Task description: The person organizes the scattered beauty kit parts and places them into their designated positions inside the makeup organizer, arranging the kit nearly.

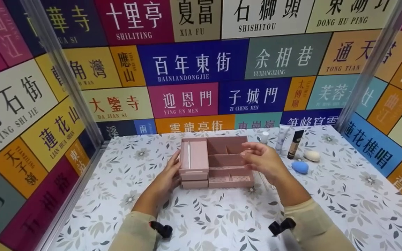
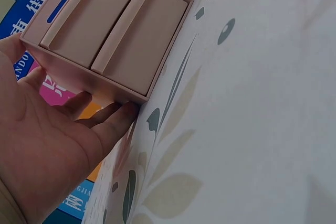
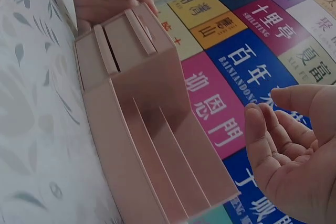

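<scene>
Head view evenly lit; wrist views dimmed. Organizer (image 3: pixel 131 135) interior shadowed, faint shadows cast on tablecloth (image 2: pixel 252 129); glare caught top right, right wrist view.

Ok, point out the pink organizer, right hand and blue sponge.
Pink organizer (image 1: pixel 219 161): head view, a divider wall
Right hand (image 1: pixel 265 160): head view, its back
Blue sponge (image 1: pixel 300 167): head view, its middle

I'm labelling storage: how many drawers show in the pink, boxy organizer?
2: a pink rectangular upper drawer and a matching lower drawer beneath it, both in the organizer, beside the left hand. Any at the back would be hidden.
</scene>
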{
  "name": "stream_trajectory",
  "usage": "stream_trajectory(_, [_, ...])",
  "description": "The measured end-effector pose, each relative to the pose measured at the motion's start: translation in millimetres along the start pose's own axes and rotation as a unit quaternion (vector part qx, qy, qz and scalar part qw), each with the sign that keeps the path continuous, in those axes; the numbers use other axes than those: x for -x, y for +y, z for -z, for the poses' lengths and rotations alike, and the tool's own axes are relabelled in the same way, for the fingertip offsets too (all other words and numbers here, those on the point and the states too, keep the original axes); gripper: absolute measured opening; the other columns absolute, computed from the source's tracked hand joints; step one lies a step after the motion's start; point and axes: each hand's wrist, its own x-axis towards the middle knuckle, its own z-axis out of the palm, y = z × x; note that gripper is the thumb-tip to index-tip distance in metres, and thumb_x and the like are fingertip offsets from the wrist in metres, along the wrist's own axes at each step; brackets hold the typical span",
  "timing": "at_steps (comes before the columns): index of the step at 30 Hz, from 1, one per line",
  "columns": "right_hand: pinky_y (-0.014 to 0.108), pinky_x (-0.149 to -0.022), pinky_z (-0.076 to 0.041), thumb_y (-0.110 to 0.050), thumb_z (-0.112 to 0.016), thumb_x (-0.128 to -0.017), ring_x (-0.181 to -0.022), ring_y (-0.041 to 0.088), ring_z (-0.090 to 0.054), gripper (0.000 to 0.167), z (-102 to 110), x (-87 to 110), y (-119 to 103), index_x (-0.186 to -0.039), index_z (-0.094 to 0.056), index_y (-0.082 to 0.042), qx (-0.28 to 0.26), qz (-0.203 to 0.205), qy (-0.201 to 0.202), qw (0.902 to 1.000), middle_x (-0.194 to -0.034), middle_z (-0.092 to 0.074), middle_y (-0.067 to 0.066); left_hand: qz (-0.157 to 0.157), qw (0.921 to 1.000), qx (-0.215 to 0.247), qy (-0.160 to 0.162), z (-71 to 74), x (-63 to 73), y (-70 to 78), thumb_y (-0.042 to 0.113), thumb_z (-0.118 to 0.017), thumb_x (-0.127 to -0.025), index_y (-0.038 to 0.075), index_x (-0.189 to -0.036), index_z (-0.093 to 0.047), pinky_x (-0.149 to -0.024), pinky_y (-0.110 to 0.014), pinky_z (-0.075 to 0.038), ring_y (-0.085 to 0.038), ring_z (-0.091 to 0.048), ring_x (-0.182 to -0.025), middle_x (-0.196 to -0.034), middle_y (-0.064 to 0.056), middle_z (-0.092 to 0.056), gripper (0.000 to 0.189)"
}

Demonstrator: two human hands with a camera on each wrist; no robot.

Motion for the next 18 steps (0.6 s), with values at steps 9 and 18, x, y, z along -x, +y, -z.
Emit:
stream_trajectory(9, [0.028, -0.08, -0.065, -0.016, -0.071, -0.104, -0.089, 0.012, -0.074, 0.052, 41, 3.5, 4, -0.152, -0.054, -0.002, 0.019, -0.005, 0.018, 0.9996, -0.104, -0.073, -0.006, -0.007, 1.0, 0.003, -0.004, 0.9, -3.1, -1.2, 0.052, -0.049, -0.111, 0.06, -0.163, -0.025, -0.134, -0.054, -0.028, -0.032, -0.034, -0.163, -0.181, 0.004, -0.013, 0.058])
stream_trajectory(18, [0.026, -0.082, -0.065, -0.022, -0.073, -0.103, -0.09, 0.01, -0.075, 0.058, 84, 5.9, 13, -0.153, -0.051, -0.003, 0.048, -0.013, 0.056, 0.9972, -0.104, -0.072, -0.009, 0.006, 1.0, -0.005, 0.003, 1.4, -1.2, -0.4, 0.055, -0.05, -0.11, 0.067, -0.157, -0.029, -0.134, -0.054, -0.027, -0.031, -0.033, -0.163, -0.181, 0.007, -0.015, 0.053])
